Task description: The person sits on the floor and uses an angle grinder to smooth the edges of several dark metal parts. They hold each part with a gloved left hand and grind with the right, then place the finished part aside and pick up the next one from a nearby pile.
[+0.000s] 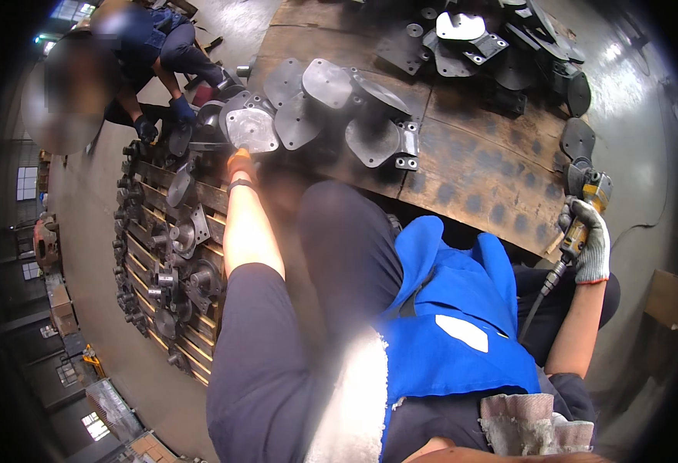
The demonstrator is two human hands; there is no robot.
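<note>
My left hand (241,165), in an orange glove, is closed at the near edge of a grey metal plate (252,130) with rounded corners. That plate lies among several similar brackets at the table's left end. Its fingertips are partly hidden. Out to the right, my right hand (592,241), in a white knit glove, is wrapped round a yellow air grinder (595,194). The grinder's head points away from me, near the table's right edge, and a hose (535,312) runs down from its fitting. A bracket with round plate (373,142) lies mid-table.
More metal brackets (458,54) are piled at the table's far side. The wooden tabletop (481,174) has dark spots. To my left, a slatted pallet (147,179) carries many metal parts. Another person's dark-gloved hand (145,130) is beyond it. A cardboard box (667,299) stands at right.
</note>
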